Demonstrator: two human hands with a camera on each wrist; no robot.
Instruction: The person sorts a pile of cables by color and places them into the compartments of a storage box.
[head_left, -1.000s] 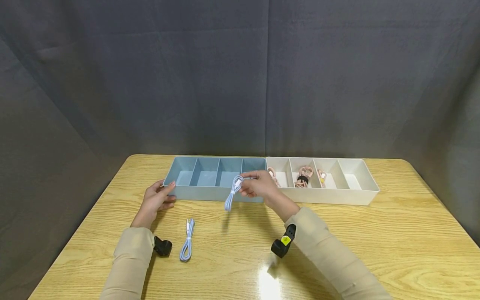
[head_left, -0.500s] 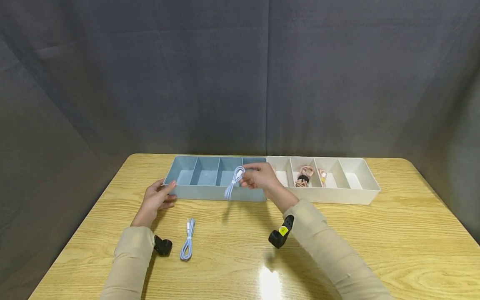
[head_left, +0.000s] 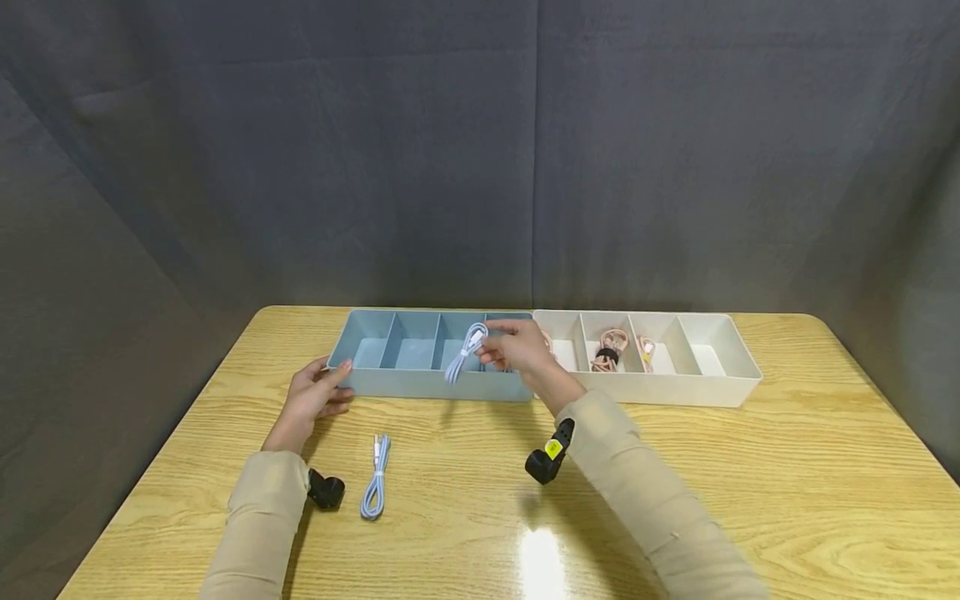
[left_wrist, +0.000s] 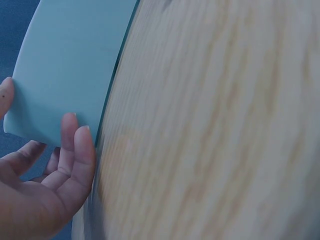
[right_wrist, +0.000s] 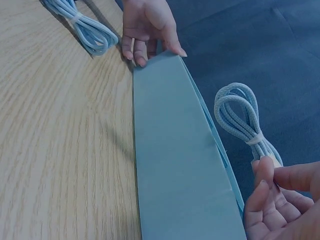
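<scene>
Between thumb and fingertips, my right hand (head_left: 521,348) pinches a light-blue charging cable (head_left: 465,352), coiled and tied with a white band. The coil hangs over the blue divided box (head_left: 420,384), near its third compartment from the left. Part of the rightmost compartment is hidden behind that hand; something small shows dimly inside. My left hand (head_left: 311,398) grips the box's left end, thumb at the rim and fingers round the corner, as the left wrist view confirms. A second blue cable (head_left: 380,467), similarly bundled, lies on the table in front of the box.
A white divided box (head_left: 645,389) adjoins the blue one on the right. Pink cables lie in its left three compartments, one bundle (head_left: 609,354) with a black strap. Behind the wooden table (head_left: 465,533) hangs a dark curtain (head_left: 420,167).
My right hand has lifted the pinched cable away from me, from in front of the blue box to above it. The left hand and the cable on the table have stayed put.
</scene>
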